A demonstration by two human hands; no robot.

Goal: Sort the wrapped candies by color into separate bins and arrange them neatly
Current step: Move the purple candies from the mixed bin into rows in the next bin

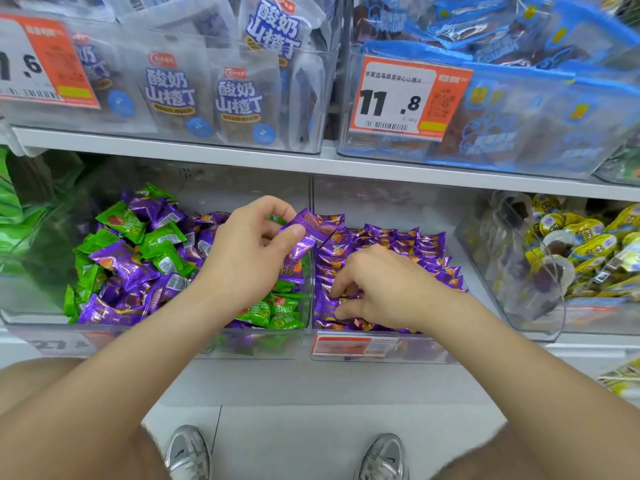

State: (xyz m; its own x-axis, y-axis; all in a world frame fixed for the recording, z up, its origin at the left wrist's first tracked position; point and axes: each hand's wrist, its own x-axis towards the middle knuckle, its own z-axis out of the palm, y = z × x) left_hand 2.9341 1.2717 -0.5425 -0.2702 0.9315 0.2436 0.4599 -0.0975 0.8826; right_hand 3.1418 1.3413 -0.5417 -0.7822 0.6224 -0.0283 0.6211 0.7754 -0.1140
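Two clear bins stand side by side on the lower shelf. The left bin [156, 344] holds a loose mix of green candies [159, 237] and purple candies [117, 256]. The right bin [433, 351] holds only purple candies in tidy rows [398, 239]. My left hand [249, 251] hovers over the divide between the bins and pinches several purple candies [311, 225] between thumb and fingers. My right hand [377, 289] is lower, inside the right bin, its curled fingertips on the purple candies near the bin's front left; whether it grips one is unclear.
A clear bin of yellow wrapped sweets [581, 244] stands to the right, green packs [14, 209] to the far left. The upper shelf [311, 161] overhangs with bins of bagged snacks and price tags [401, 98]. My shoes [187, 452] stand on the floor below.
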